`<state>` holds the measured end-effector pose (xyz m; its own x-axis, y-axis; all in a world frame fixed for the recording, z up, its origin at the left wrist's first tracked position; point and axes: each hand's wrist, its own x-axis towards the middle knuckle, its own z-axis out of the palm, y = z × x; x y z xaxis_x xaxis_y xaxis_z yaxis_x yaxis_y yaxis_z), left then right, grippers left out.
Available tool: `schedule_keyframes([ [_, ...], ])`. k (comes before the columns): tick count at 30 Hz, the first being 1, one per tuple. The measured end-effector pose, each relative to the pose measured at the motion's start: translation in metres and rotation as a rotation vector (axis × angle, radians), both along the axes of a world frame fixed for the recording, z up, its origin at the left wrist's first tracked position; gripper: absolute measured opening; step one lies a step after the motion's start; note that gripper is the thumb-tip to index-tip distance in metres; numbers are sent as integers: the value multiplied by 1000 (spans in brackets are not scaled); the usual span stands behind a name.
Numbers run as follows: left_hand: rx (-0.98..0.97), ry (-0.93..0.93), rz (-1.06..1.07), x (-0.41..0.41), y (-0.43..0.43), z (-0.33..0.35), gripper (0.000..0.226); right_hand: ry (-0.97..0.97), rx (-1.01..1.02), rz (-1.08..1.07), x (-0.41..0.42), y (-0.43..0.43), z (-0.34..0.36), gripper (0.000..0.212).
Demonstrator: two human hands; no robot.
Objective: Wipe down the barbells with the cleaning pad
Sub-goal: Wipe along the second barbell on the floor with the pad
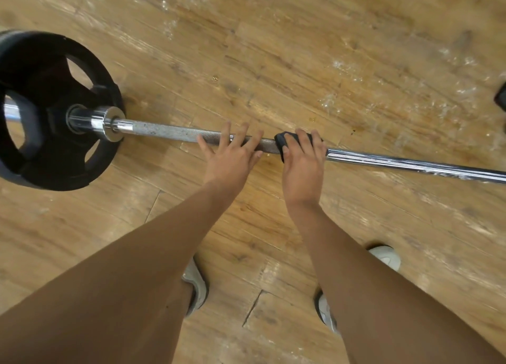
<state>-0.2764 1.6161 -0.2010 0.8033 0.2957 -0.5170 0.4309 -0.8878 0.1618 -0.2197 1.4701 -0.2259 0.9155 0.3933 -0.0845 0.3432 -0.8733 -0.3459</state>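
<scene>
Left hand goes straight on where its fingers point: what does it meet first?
The left hand lies across the knurled grey steel barbell shaft; beyond it the way looks free, only wooden plank floor.

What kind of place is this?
Most likely a gym or weight room. A steel barbell lies on a worn wooden floor with a big black plate on its end, and the right hand holds a dark pad on the bar.

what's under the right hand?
The dark cleaning pad, pressed onto the barbell by the right hand. Pad edges show either side of the fingers; the shaft section beneath pad and hand is covered.
</scene>
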Motion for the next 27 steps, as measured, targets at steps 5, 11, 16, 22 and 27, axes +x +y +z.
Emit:
schedule_keyframes([
  [5,13,27,39,7,-2,-5,48,3,-17,127,13,-12,3,33],
  [11,66,-20,21,12,0,-6,47,-38,36,114,19,-6,-5,34],
  [16,119,-132,52,12,-3,-20,46,-83,66,177,30,-11,-10,30],
  [22,100,-383,71,12,1,-37,43,-239,165,379,51,-22,-26,32],
  [27,103,-501,41,14,4,-51,43,-362,203,571,77,-31,-37,37],
])
